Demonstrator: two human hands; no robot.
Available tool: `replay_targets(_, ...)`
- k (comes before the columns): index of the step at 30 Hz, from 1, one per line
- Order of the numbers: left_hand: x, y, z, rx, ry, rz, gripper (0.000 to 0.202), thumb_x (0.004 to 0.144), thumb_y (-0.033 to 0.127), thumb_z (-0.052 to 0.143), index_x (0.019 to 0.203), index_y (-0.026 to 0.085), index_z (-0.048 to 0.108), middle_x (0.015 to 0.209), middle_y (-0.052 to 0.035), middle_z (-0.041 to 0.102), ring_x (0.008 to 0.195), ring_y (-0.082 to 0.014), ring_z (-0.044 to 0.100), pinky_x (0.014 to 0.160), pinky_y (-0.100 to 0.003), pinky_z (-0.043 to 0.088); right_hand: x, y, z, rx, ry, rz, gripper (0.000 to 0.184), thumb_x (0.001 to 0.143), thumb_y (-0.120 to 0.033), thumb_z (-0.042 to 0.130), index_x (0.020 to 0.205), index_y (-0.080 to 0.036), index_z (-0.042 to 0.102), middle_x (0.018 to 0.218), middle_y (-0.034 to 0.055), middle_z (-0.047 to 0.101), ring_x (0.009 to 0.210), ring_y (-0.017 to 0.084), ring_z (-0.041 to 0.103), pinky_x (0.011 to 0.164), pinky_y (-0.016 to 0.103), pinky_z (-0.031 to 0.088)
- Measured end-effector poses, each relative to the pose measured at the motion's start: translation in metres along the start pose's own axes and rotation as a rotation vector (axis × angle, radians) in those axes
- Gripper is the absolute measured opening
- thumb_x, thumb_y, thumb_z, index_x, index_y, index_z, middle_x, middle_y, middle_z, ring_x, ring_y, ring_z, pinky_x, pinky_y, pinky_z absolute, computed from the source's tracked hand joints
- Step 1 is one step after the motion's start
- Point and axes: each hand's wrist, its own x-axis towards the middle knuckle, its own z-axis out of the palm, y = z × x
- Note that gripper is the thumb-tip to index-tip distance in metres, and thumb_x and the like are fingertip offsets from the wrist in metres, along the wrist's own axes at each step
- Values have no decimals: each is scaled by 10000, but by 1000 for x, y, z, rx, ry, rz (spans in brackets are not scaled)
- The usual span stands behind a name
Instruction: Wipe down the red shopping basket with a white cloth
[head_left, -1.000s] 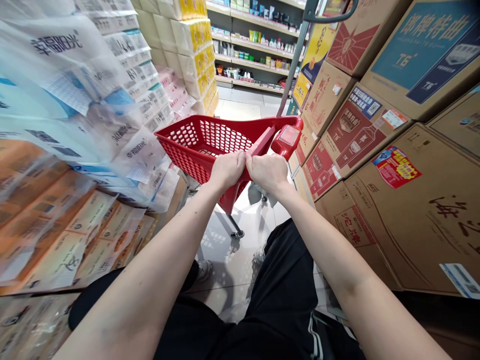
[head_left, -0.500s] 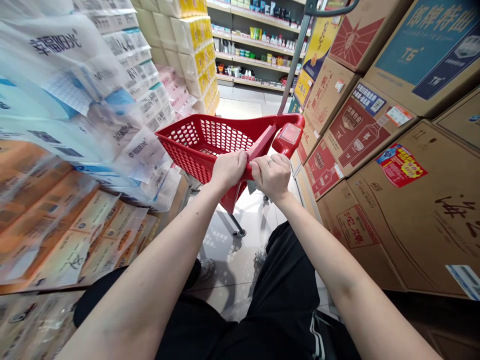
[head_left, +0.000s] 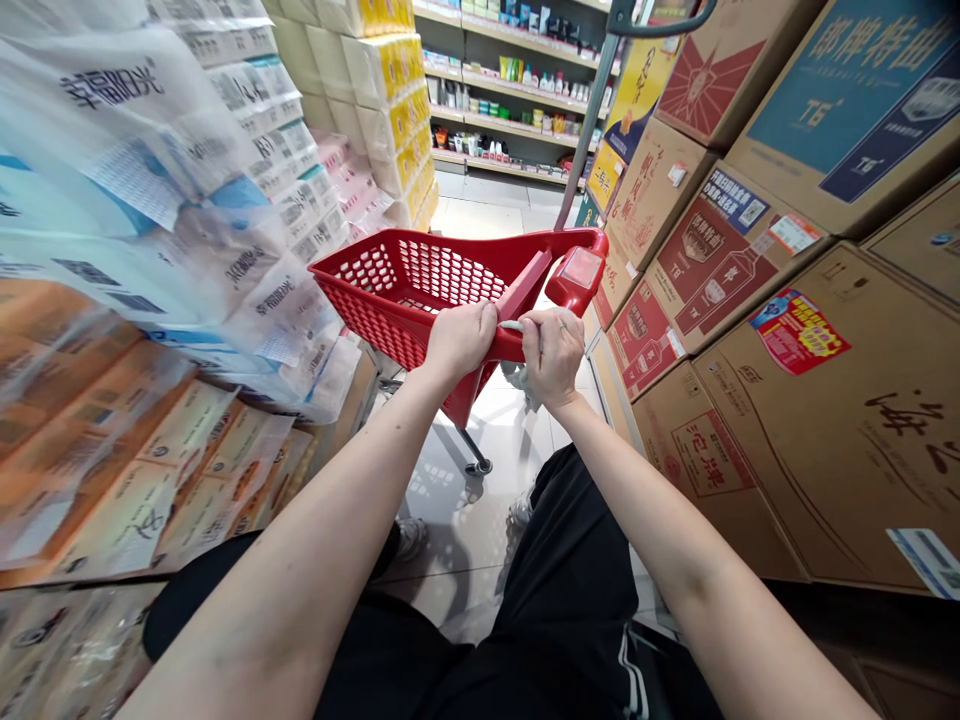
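Note:
A red plastic shopping cart [head_left: 420, 285] with a perforated basket stands in a narrow aisle in front of me. My left hand [head_left: 457, 338] is closed over the cart's red handle bar. My right hand [head_left: 553, 352] is closed on the same bar just to the right, with a ring on one finger. The two hands are slightly apart, and a light strip of the handle shows between them. The basket looks empty from here. A red pad [head_left: 577, 275] sits at the handle's right end.
Wrapped tissue packs [head_left: 187, 200] are stacked high on the left. Cardboard cartons [head_left: 750, 300] are stacked on the right, close to the cart. A grey pole [head_left: 592, 115] leans by the cartons. Shelves of bottles [head_left: 517, 100] cross the aisle's far end. The floor is pale tile [head_left: 487, 215].
My right hand has slid a little to the right along the handle, opening a small gap from my left hand. The cart has barely moved.

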Motion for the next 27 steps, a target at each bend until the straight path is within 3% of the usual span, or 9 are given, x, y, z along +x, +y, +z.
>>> replay_targets(7, -1, 1, -3, -18, -8, 2, 531, 984, 343, 151, 1032, 198, 659, 1037, -75, 721, 952, -230, 648, 805, -320, 419, -6, 8, 4, 107, 73, -21, 305, 978, -323, 346, 1030, -215, 626, 1024, 65, 678, 1069, 206, 556, 1018, 373, 316)
replay_targets(12, -3, 2, -2, 27, 2, 24, 595, 991, 422, 101, 967, 198, 652, 969, -92, 720, 907, -235, 652, 757, -318, 416, -2, 15, -2, 155, 40, -23, 280, 939, -401, 431, 983, -210, 630, 1014, 73, 682, 1050, 215, 568, 1001, 375, 345)
replay_targets(19, 5, -2, -4, 45, -64, 39, 603, 968, 552, 129, 998, 245, 646, 896, -74, 723, 859, -260, 663, 682, -318, 398, 15, 26, -16, 223, 16, 43, 323, 967, -373, 364, 970, -199, 637, 941, 53, 694, 929, 169, 608, 922, 290, 398)
replay_targets(23, 12, -7, 1, -21, -63, 0, 580, 972, 550, 119, 1071, 281, 624, 988, -46, 725, 905, -250, 662, 690, -307, 395, 28, 33, -26, 236, -102, 25, 330, 966, -359, 370, 981, -194, 656, 936, 34, 708, 883, 149, 621, 857, 250, 403)
replay_targets(27, 15, -9, 6, 14, -111, -46, 565, 963, 575, 132, 1116, 283, 591, 945, -46, 729, 873, -249, 666, 685, -301, 394, 42, 34, -37, 172, -261, 28, 374, 962, -348, 356, 967, -199, 699, 907, 22, 721, 854, 151, 631, 770, 233, 390)
